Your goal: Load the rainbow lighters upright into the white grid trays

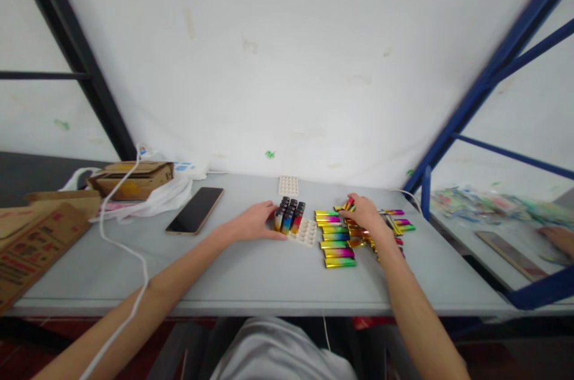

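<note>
Several shiny lighters with black tops point(290, 207) stand upright in close rows in the left part of a white tray with round holes point(305, 233). My left hand point(258, 221) is around the tray's left side, thumb along the front and fingers behind, touching the tray and the standing lighters. To the right lie many loose lighters in gold, pink, green and blue point(338, 252), some in a row and others heaped. My right hand point(364, 212) is over the heap, its fingers closed around a red and gold lighter point(351, 203), partly hidden by the fingers.
A second white holed tray point(288, 185) lies by the wall. A phone point(195, 210), cardboard boxes point(130, 181) and a white plastic bag point(173, 197) are at the left. A white cable point(134, 251) hangs across the left. Beyond the blue frame point(484, 84), another person's hand point(557, 238) shows.
</note>
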A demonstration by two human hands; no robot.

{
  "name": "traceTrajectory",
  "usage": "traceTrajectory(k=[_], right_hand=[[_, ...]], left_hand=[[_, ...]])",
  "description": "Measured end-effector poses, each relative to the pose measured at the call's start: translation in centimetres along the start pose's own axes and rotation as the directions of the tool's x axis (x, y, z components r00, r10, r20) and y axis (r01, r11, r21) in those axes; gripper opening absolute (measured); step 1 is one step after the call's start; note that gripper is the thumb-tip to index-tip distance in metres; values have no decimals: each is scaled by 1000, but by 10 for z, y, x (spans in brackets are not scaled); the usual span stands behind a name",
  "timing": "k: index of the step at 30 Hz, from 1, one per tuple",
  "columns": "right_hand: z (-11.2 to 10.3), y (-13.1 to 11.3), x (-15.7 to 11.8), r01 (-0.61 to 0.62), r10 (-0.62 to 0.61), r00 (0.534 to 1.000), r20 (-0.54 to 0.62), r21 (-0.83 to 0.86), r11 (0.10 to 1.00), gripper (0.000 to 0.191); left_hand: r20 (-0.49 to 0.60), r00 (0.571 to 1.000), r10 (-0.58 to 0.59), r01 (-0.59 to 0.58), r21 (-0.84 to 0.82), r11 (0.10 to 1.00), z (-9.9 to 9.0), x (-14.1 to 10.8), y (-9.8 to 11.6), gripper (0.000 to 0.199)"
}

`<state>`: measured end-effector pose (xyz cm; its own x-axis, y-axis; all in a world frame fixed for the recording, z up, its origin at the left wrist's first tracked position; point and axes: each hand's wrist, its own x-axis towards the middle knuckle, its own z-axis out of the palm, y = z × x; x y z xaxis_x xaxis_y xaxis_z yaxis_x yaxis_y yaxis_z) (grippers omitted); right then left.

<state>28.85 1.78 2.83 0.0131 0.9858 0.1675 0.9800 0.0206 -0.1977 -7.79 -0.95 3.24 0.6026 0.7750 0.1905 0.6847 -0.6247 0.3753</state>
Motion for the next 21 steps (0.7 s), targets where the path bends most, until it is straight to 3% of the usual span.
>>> traceTrajectory(k=[2,5,8,10,13,15,18,21], right_hand=[[0,-3,0,18,-15,998,-63,57,998,66],[-2,-13,0,150,-109,968,-225,173,974,54],[-5,-26,-1,293,-147,878,-456,267,918,45],[-5,-33,-2,348,-127,830,-544,325,879,43],[2,-43,-4,409,-106,848,-520,512,755,40],[9,-50,-5,421,-108,887,-449,689,590,47],[17,-63,-8,361,-128,933,-337,878,315,70],[18,-76,-13,243,-162,962,-218,958,155,79]], left_hand=[[3,1000,-1,1,7,1000,0,0,0,66],[-6,1000,0,0,2,1000,0,0,0,66],[-10,1000,-1,1,-5,1000,0,-1,1,66],[-8,1000,-4,4,-6,1000,0,-1,1,65],[-5,1000,-7,7,-5,1000,-1,-1,1,65],[3,1000,-3,3,-11,1000,-1,-1,1,66],[-2,1000,-5,5,-23,1000,-1,-1,2,66],[-6,1000,-17,16,-19,1000,-1,0,3,65]])
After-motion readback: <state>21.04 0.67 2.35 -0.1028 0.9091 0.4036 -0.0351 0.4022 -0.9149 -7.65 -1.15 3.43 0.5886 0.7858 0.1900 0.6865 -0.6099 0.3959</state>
